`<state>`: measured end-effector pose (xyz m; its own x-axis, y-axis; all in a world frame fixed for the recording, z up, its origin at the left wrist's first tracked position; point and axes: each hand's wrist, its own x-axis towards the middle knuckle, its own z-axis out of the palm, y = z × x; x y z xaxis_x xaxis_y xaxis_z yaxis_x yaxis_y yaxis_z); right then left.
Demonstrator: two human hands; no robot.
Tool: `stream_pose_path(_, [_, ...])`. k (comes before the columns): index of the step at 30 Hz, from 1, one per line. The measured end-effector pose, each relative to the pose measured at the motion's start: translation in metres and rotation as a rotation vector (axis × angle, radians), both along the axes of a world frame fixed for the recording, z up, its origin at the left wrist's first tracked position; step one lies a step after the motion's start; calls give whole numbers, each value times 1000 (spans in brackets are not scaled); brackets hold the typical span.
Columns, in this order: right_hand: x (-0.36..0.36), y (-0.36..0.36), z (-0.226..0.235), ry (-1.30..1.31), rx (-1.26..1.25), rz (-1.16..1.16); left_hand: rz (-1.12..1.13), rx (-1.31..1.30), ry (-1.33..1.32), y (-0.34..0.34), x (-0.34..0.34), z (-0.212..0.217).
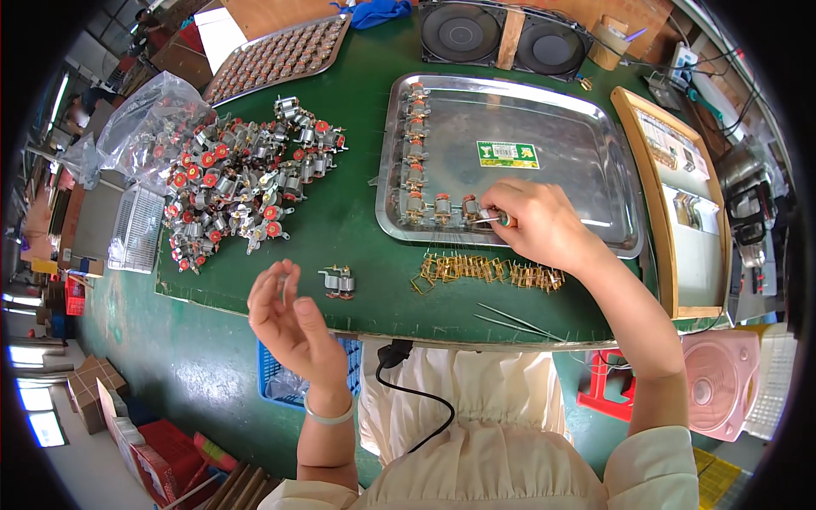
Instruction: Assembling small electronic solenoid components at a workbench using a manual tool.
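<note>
My right hand is over the front of a shiny metal tray. Its fingers are closed on a thin silver piece with a green end, partly hidden by the fingers. Touching or just beside the fingertips, a small motor stands in the tray; I cannot tell whether the fingers grip it too. Similar motors line the tray's left and front sides. My left hand hovers at the table's front edge, open, fingers loosely curled, holding nothing. Right of it lie small silver motors.
A heap of motors with red ends lies at left, beside a plastic bag. Brass-coloured brackets and tweezers lie in front of the tray. Behind are a filled tray and black round units. A wooden-framed case stands right.
</note>
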<state>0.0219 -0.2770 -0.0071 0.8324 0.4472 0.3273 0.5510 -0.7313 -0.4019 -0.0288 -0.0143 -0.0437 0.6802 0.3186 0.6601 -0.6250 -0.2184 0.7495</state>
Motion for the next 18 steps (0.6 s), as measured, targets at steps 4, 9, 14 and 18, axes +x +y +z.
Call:
stream_pose_path(4, [3,0,-1,-3,-14,28,-16,47,81,20,1,5])
stream_pose_path(9, [3,-5,-1,-1,-27,50,-182,863,351,24,1,36])
stream_pose_path(14, [5,-6,10,38,59,59,-277,869,433,36,4,36])
stream_pose_path(18, [-12,10,34,86,210,-77,-272,870,435,34,4,35])
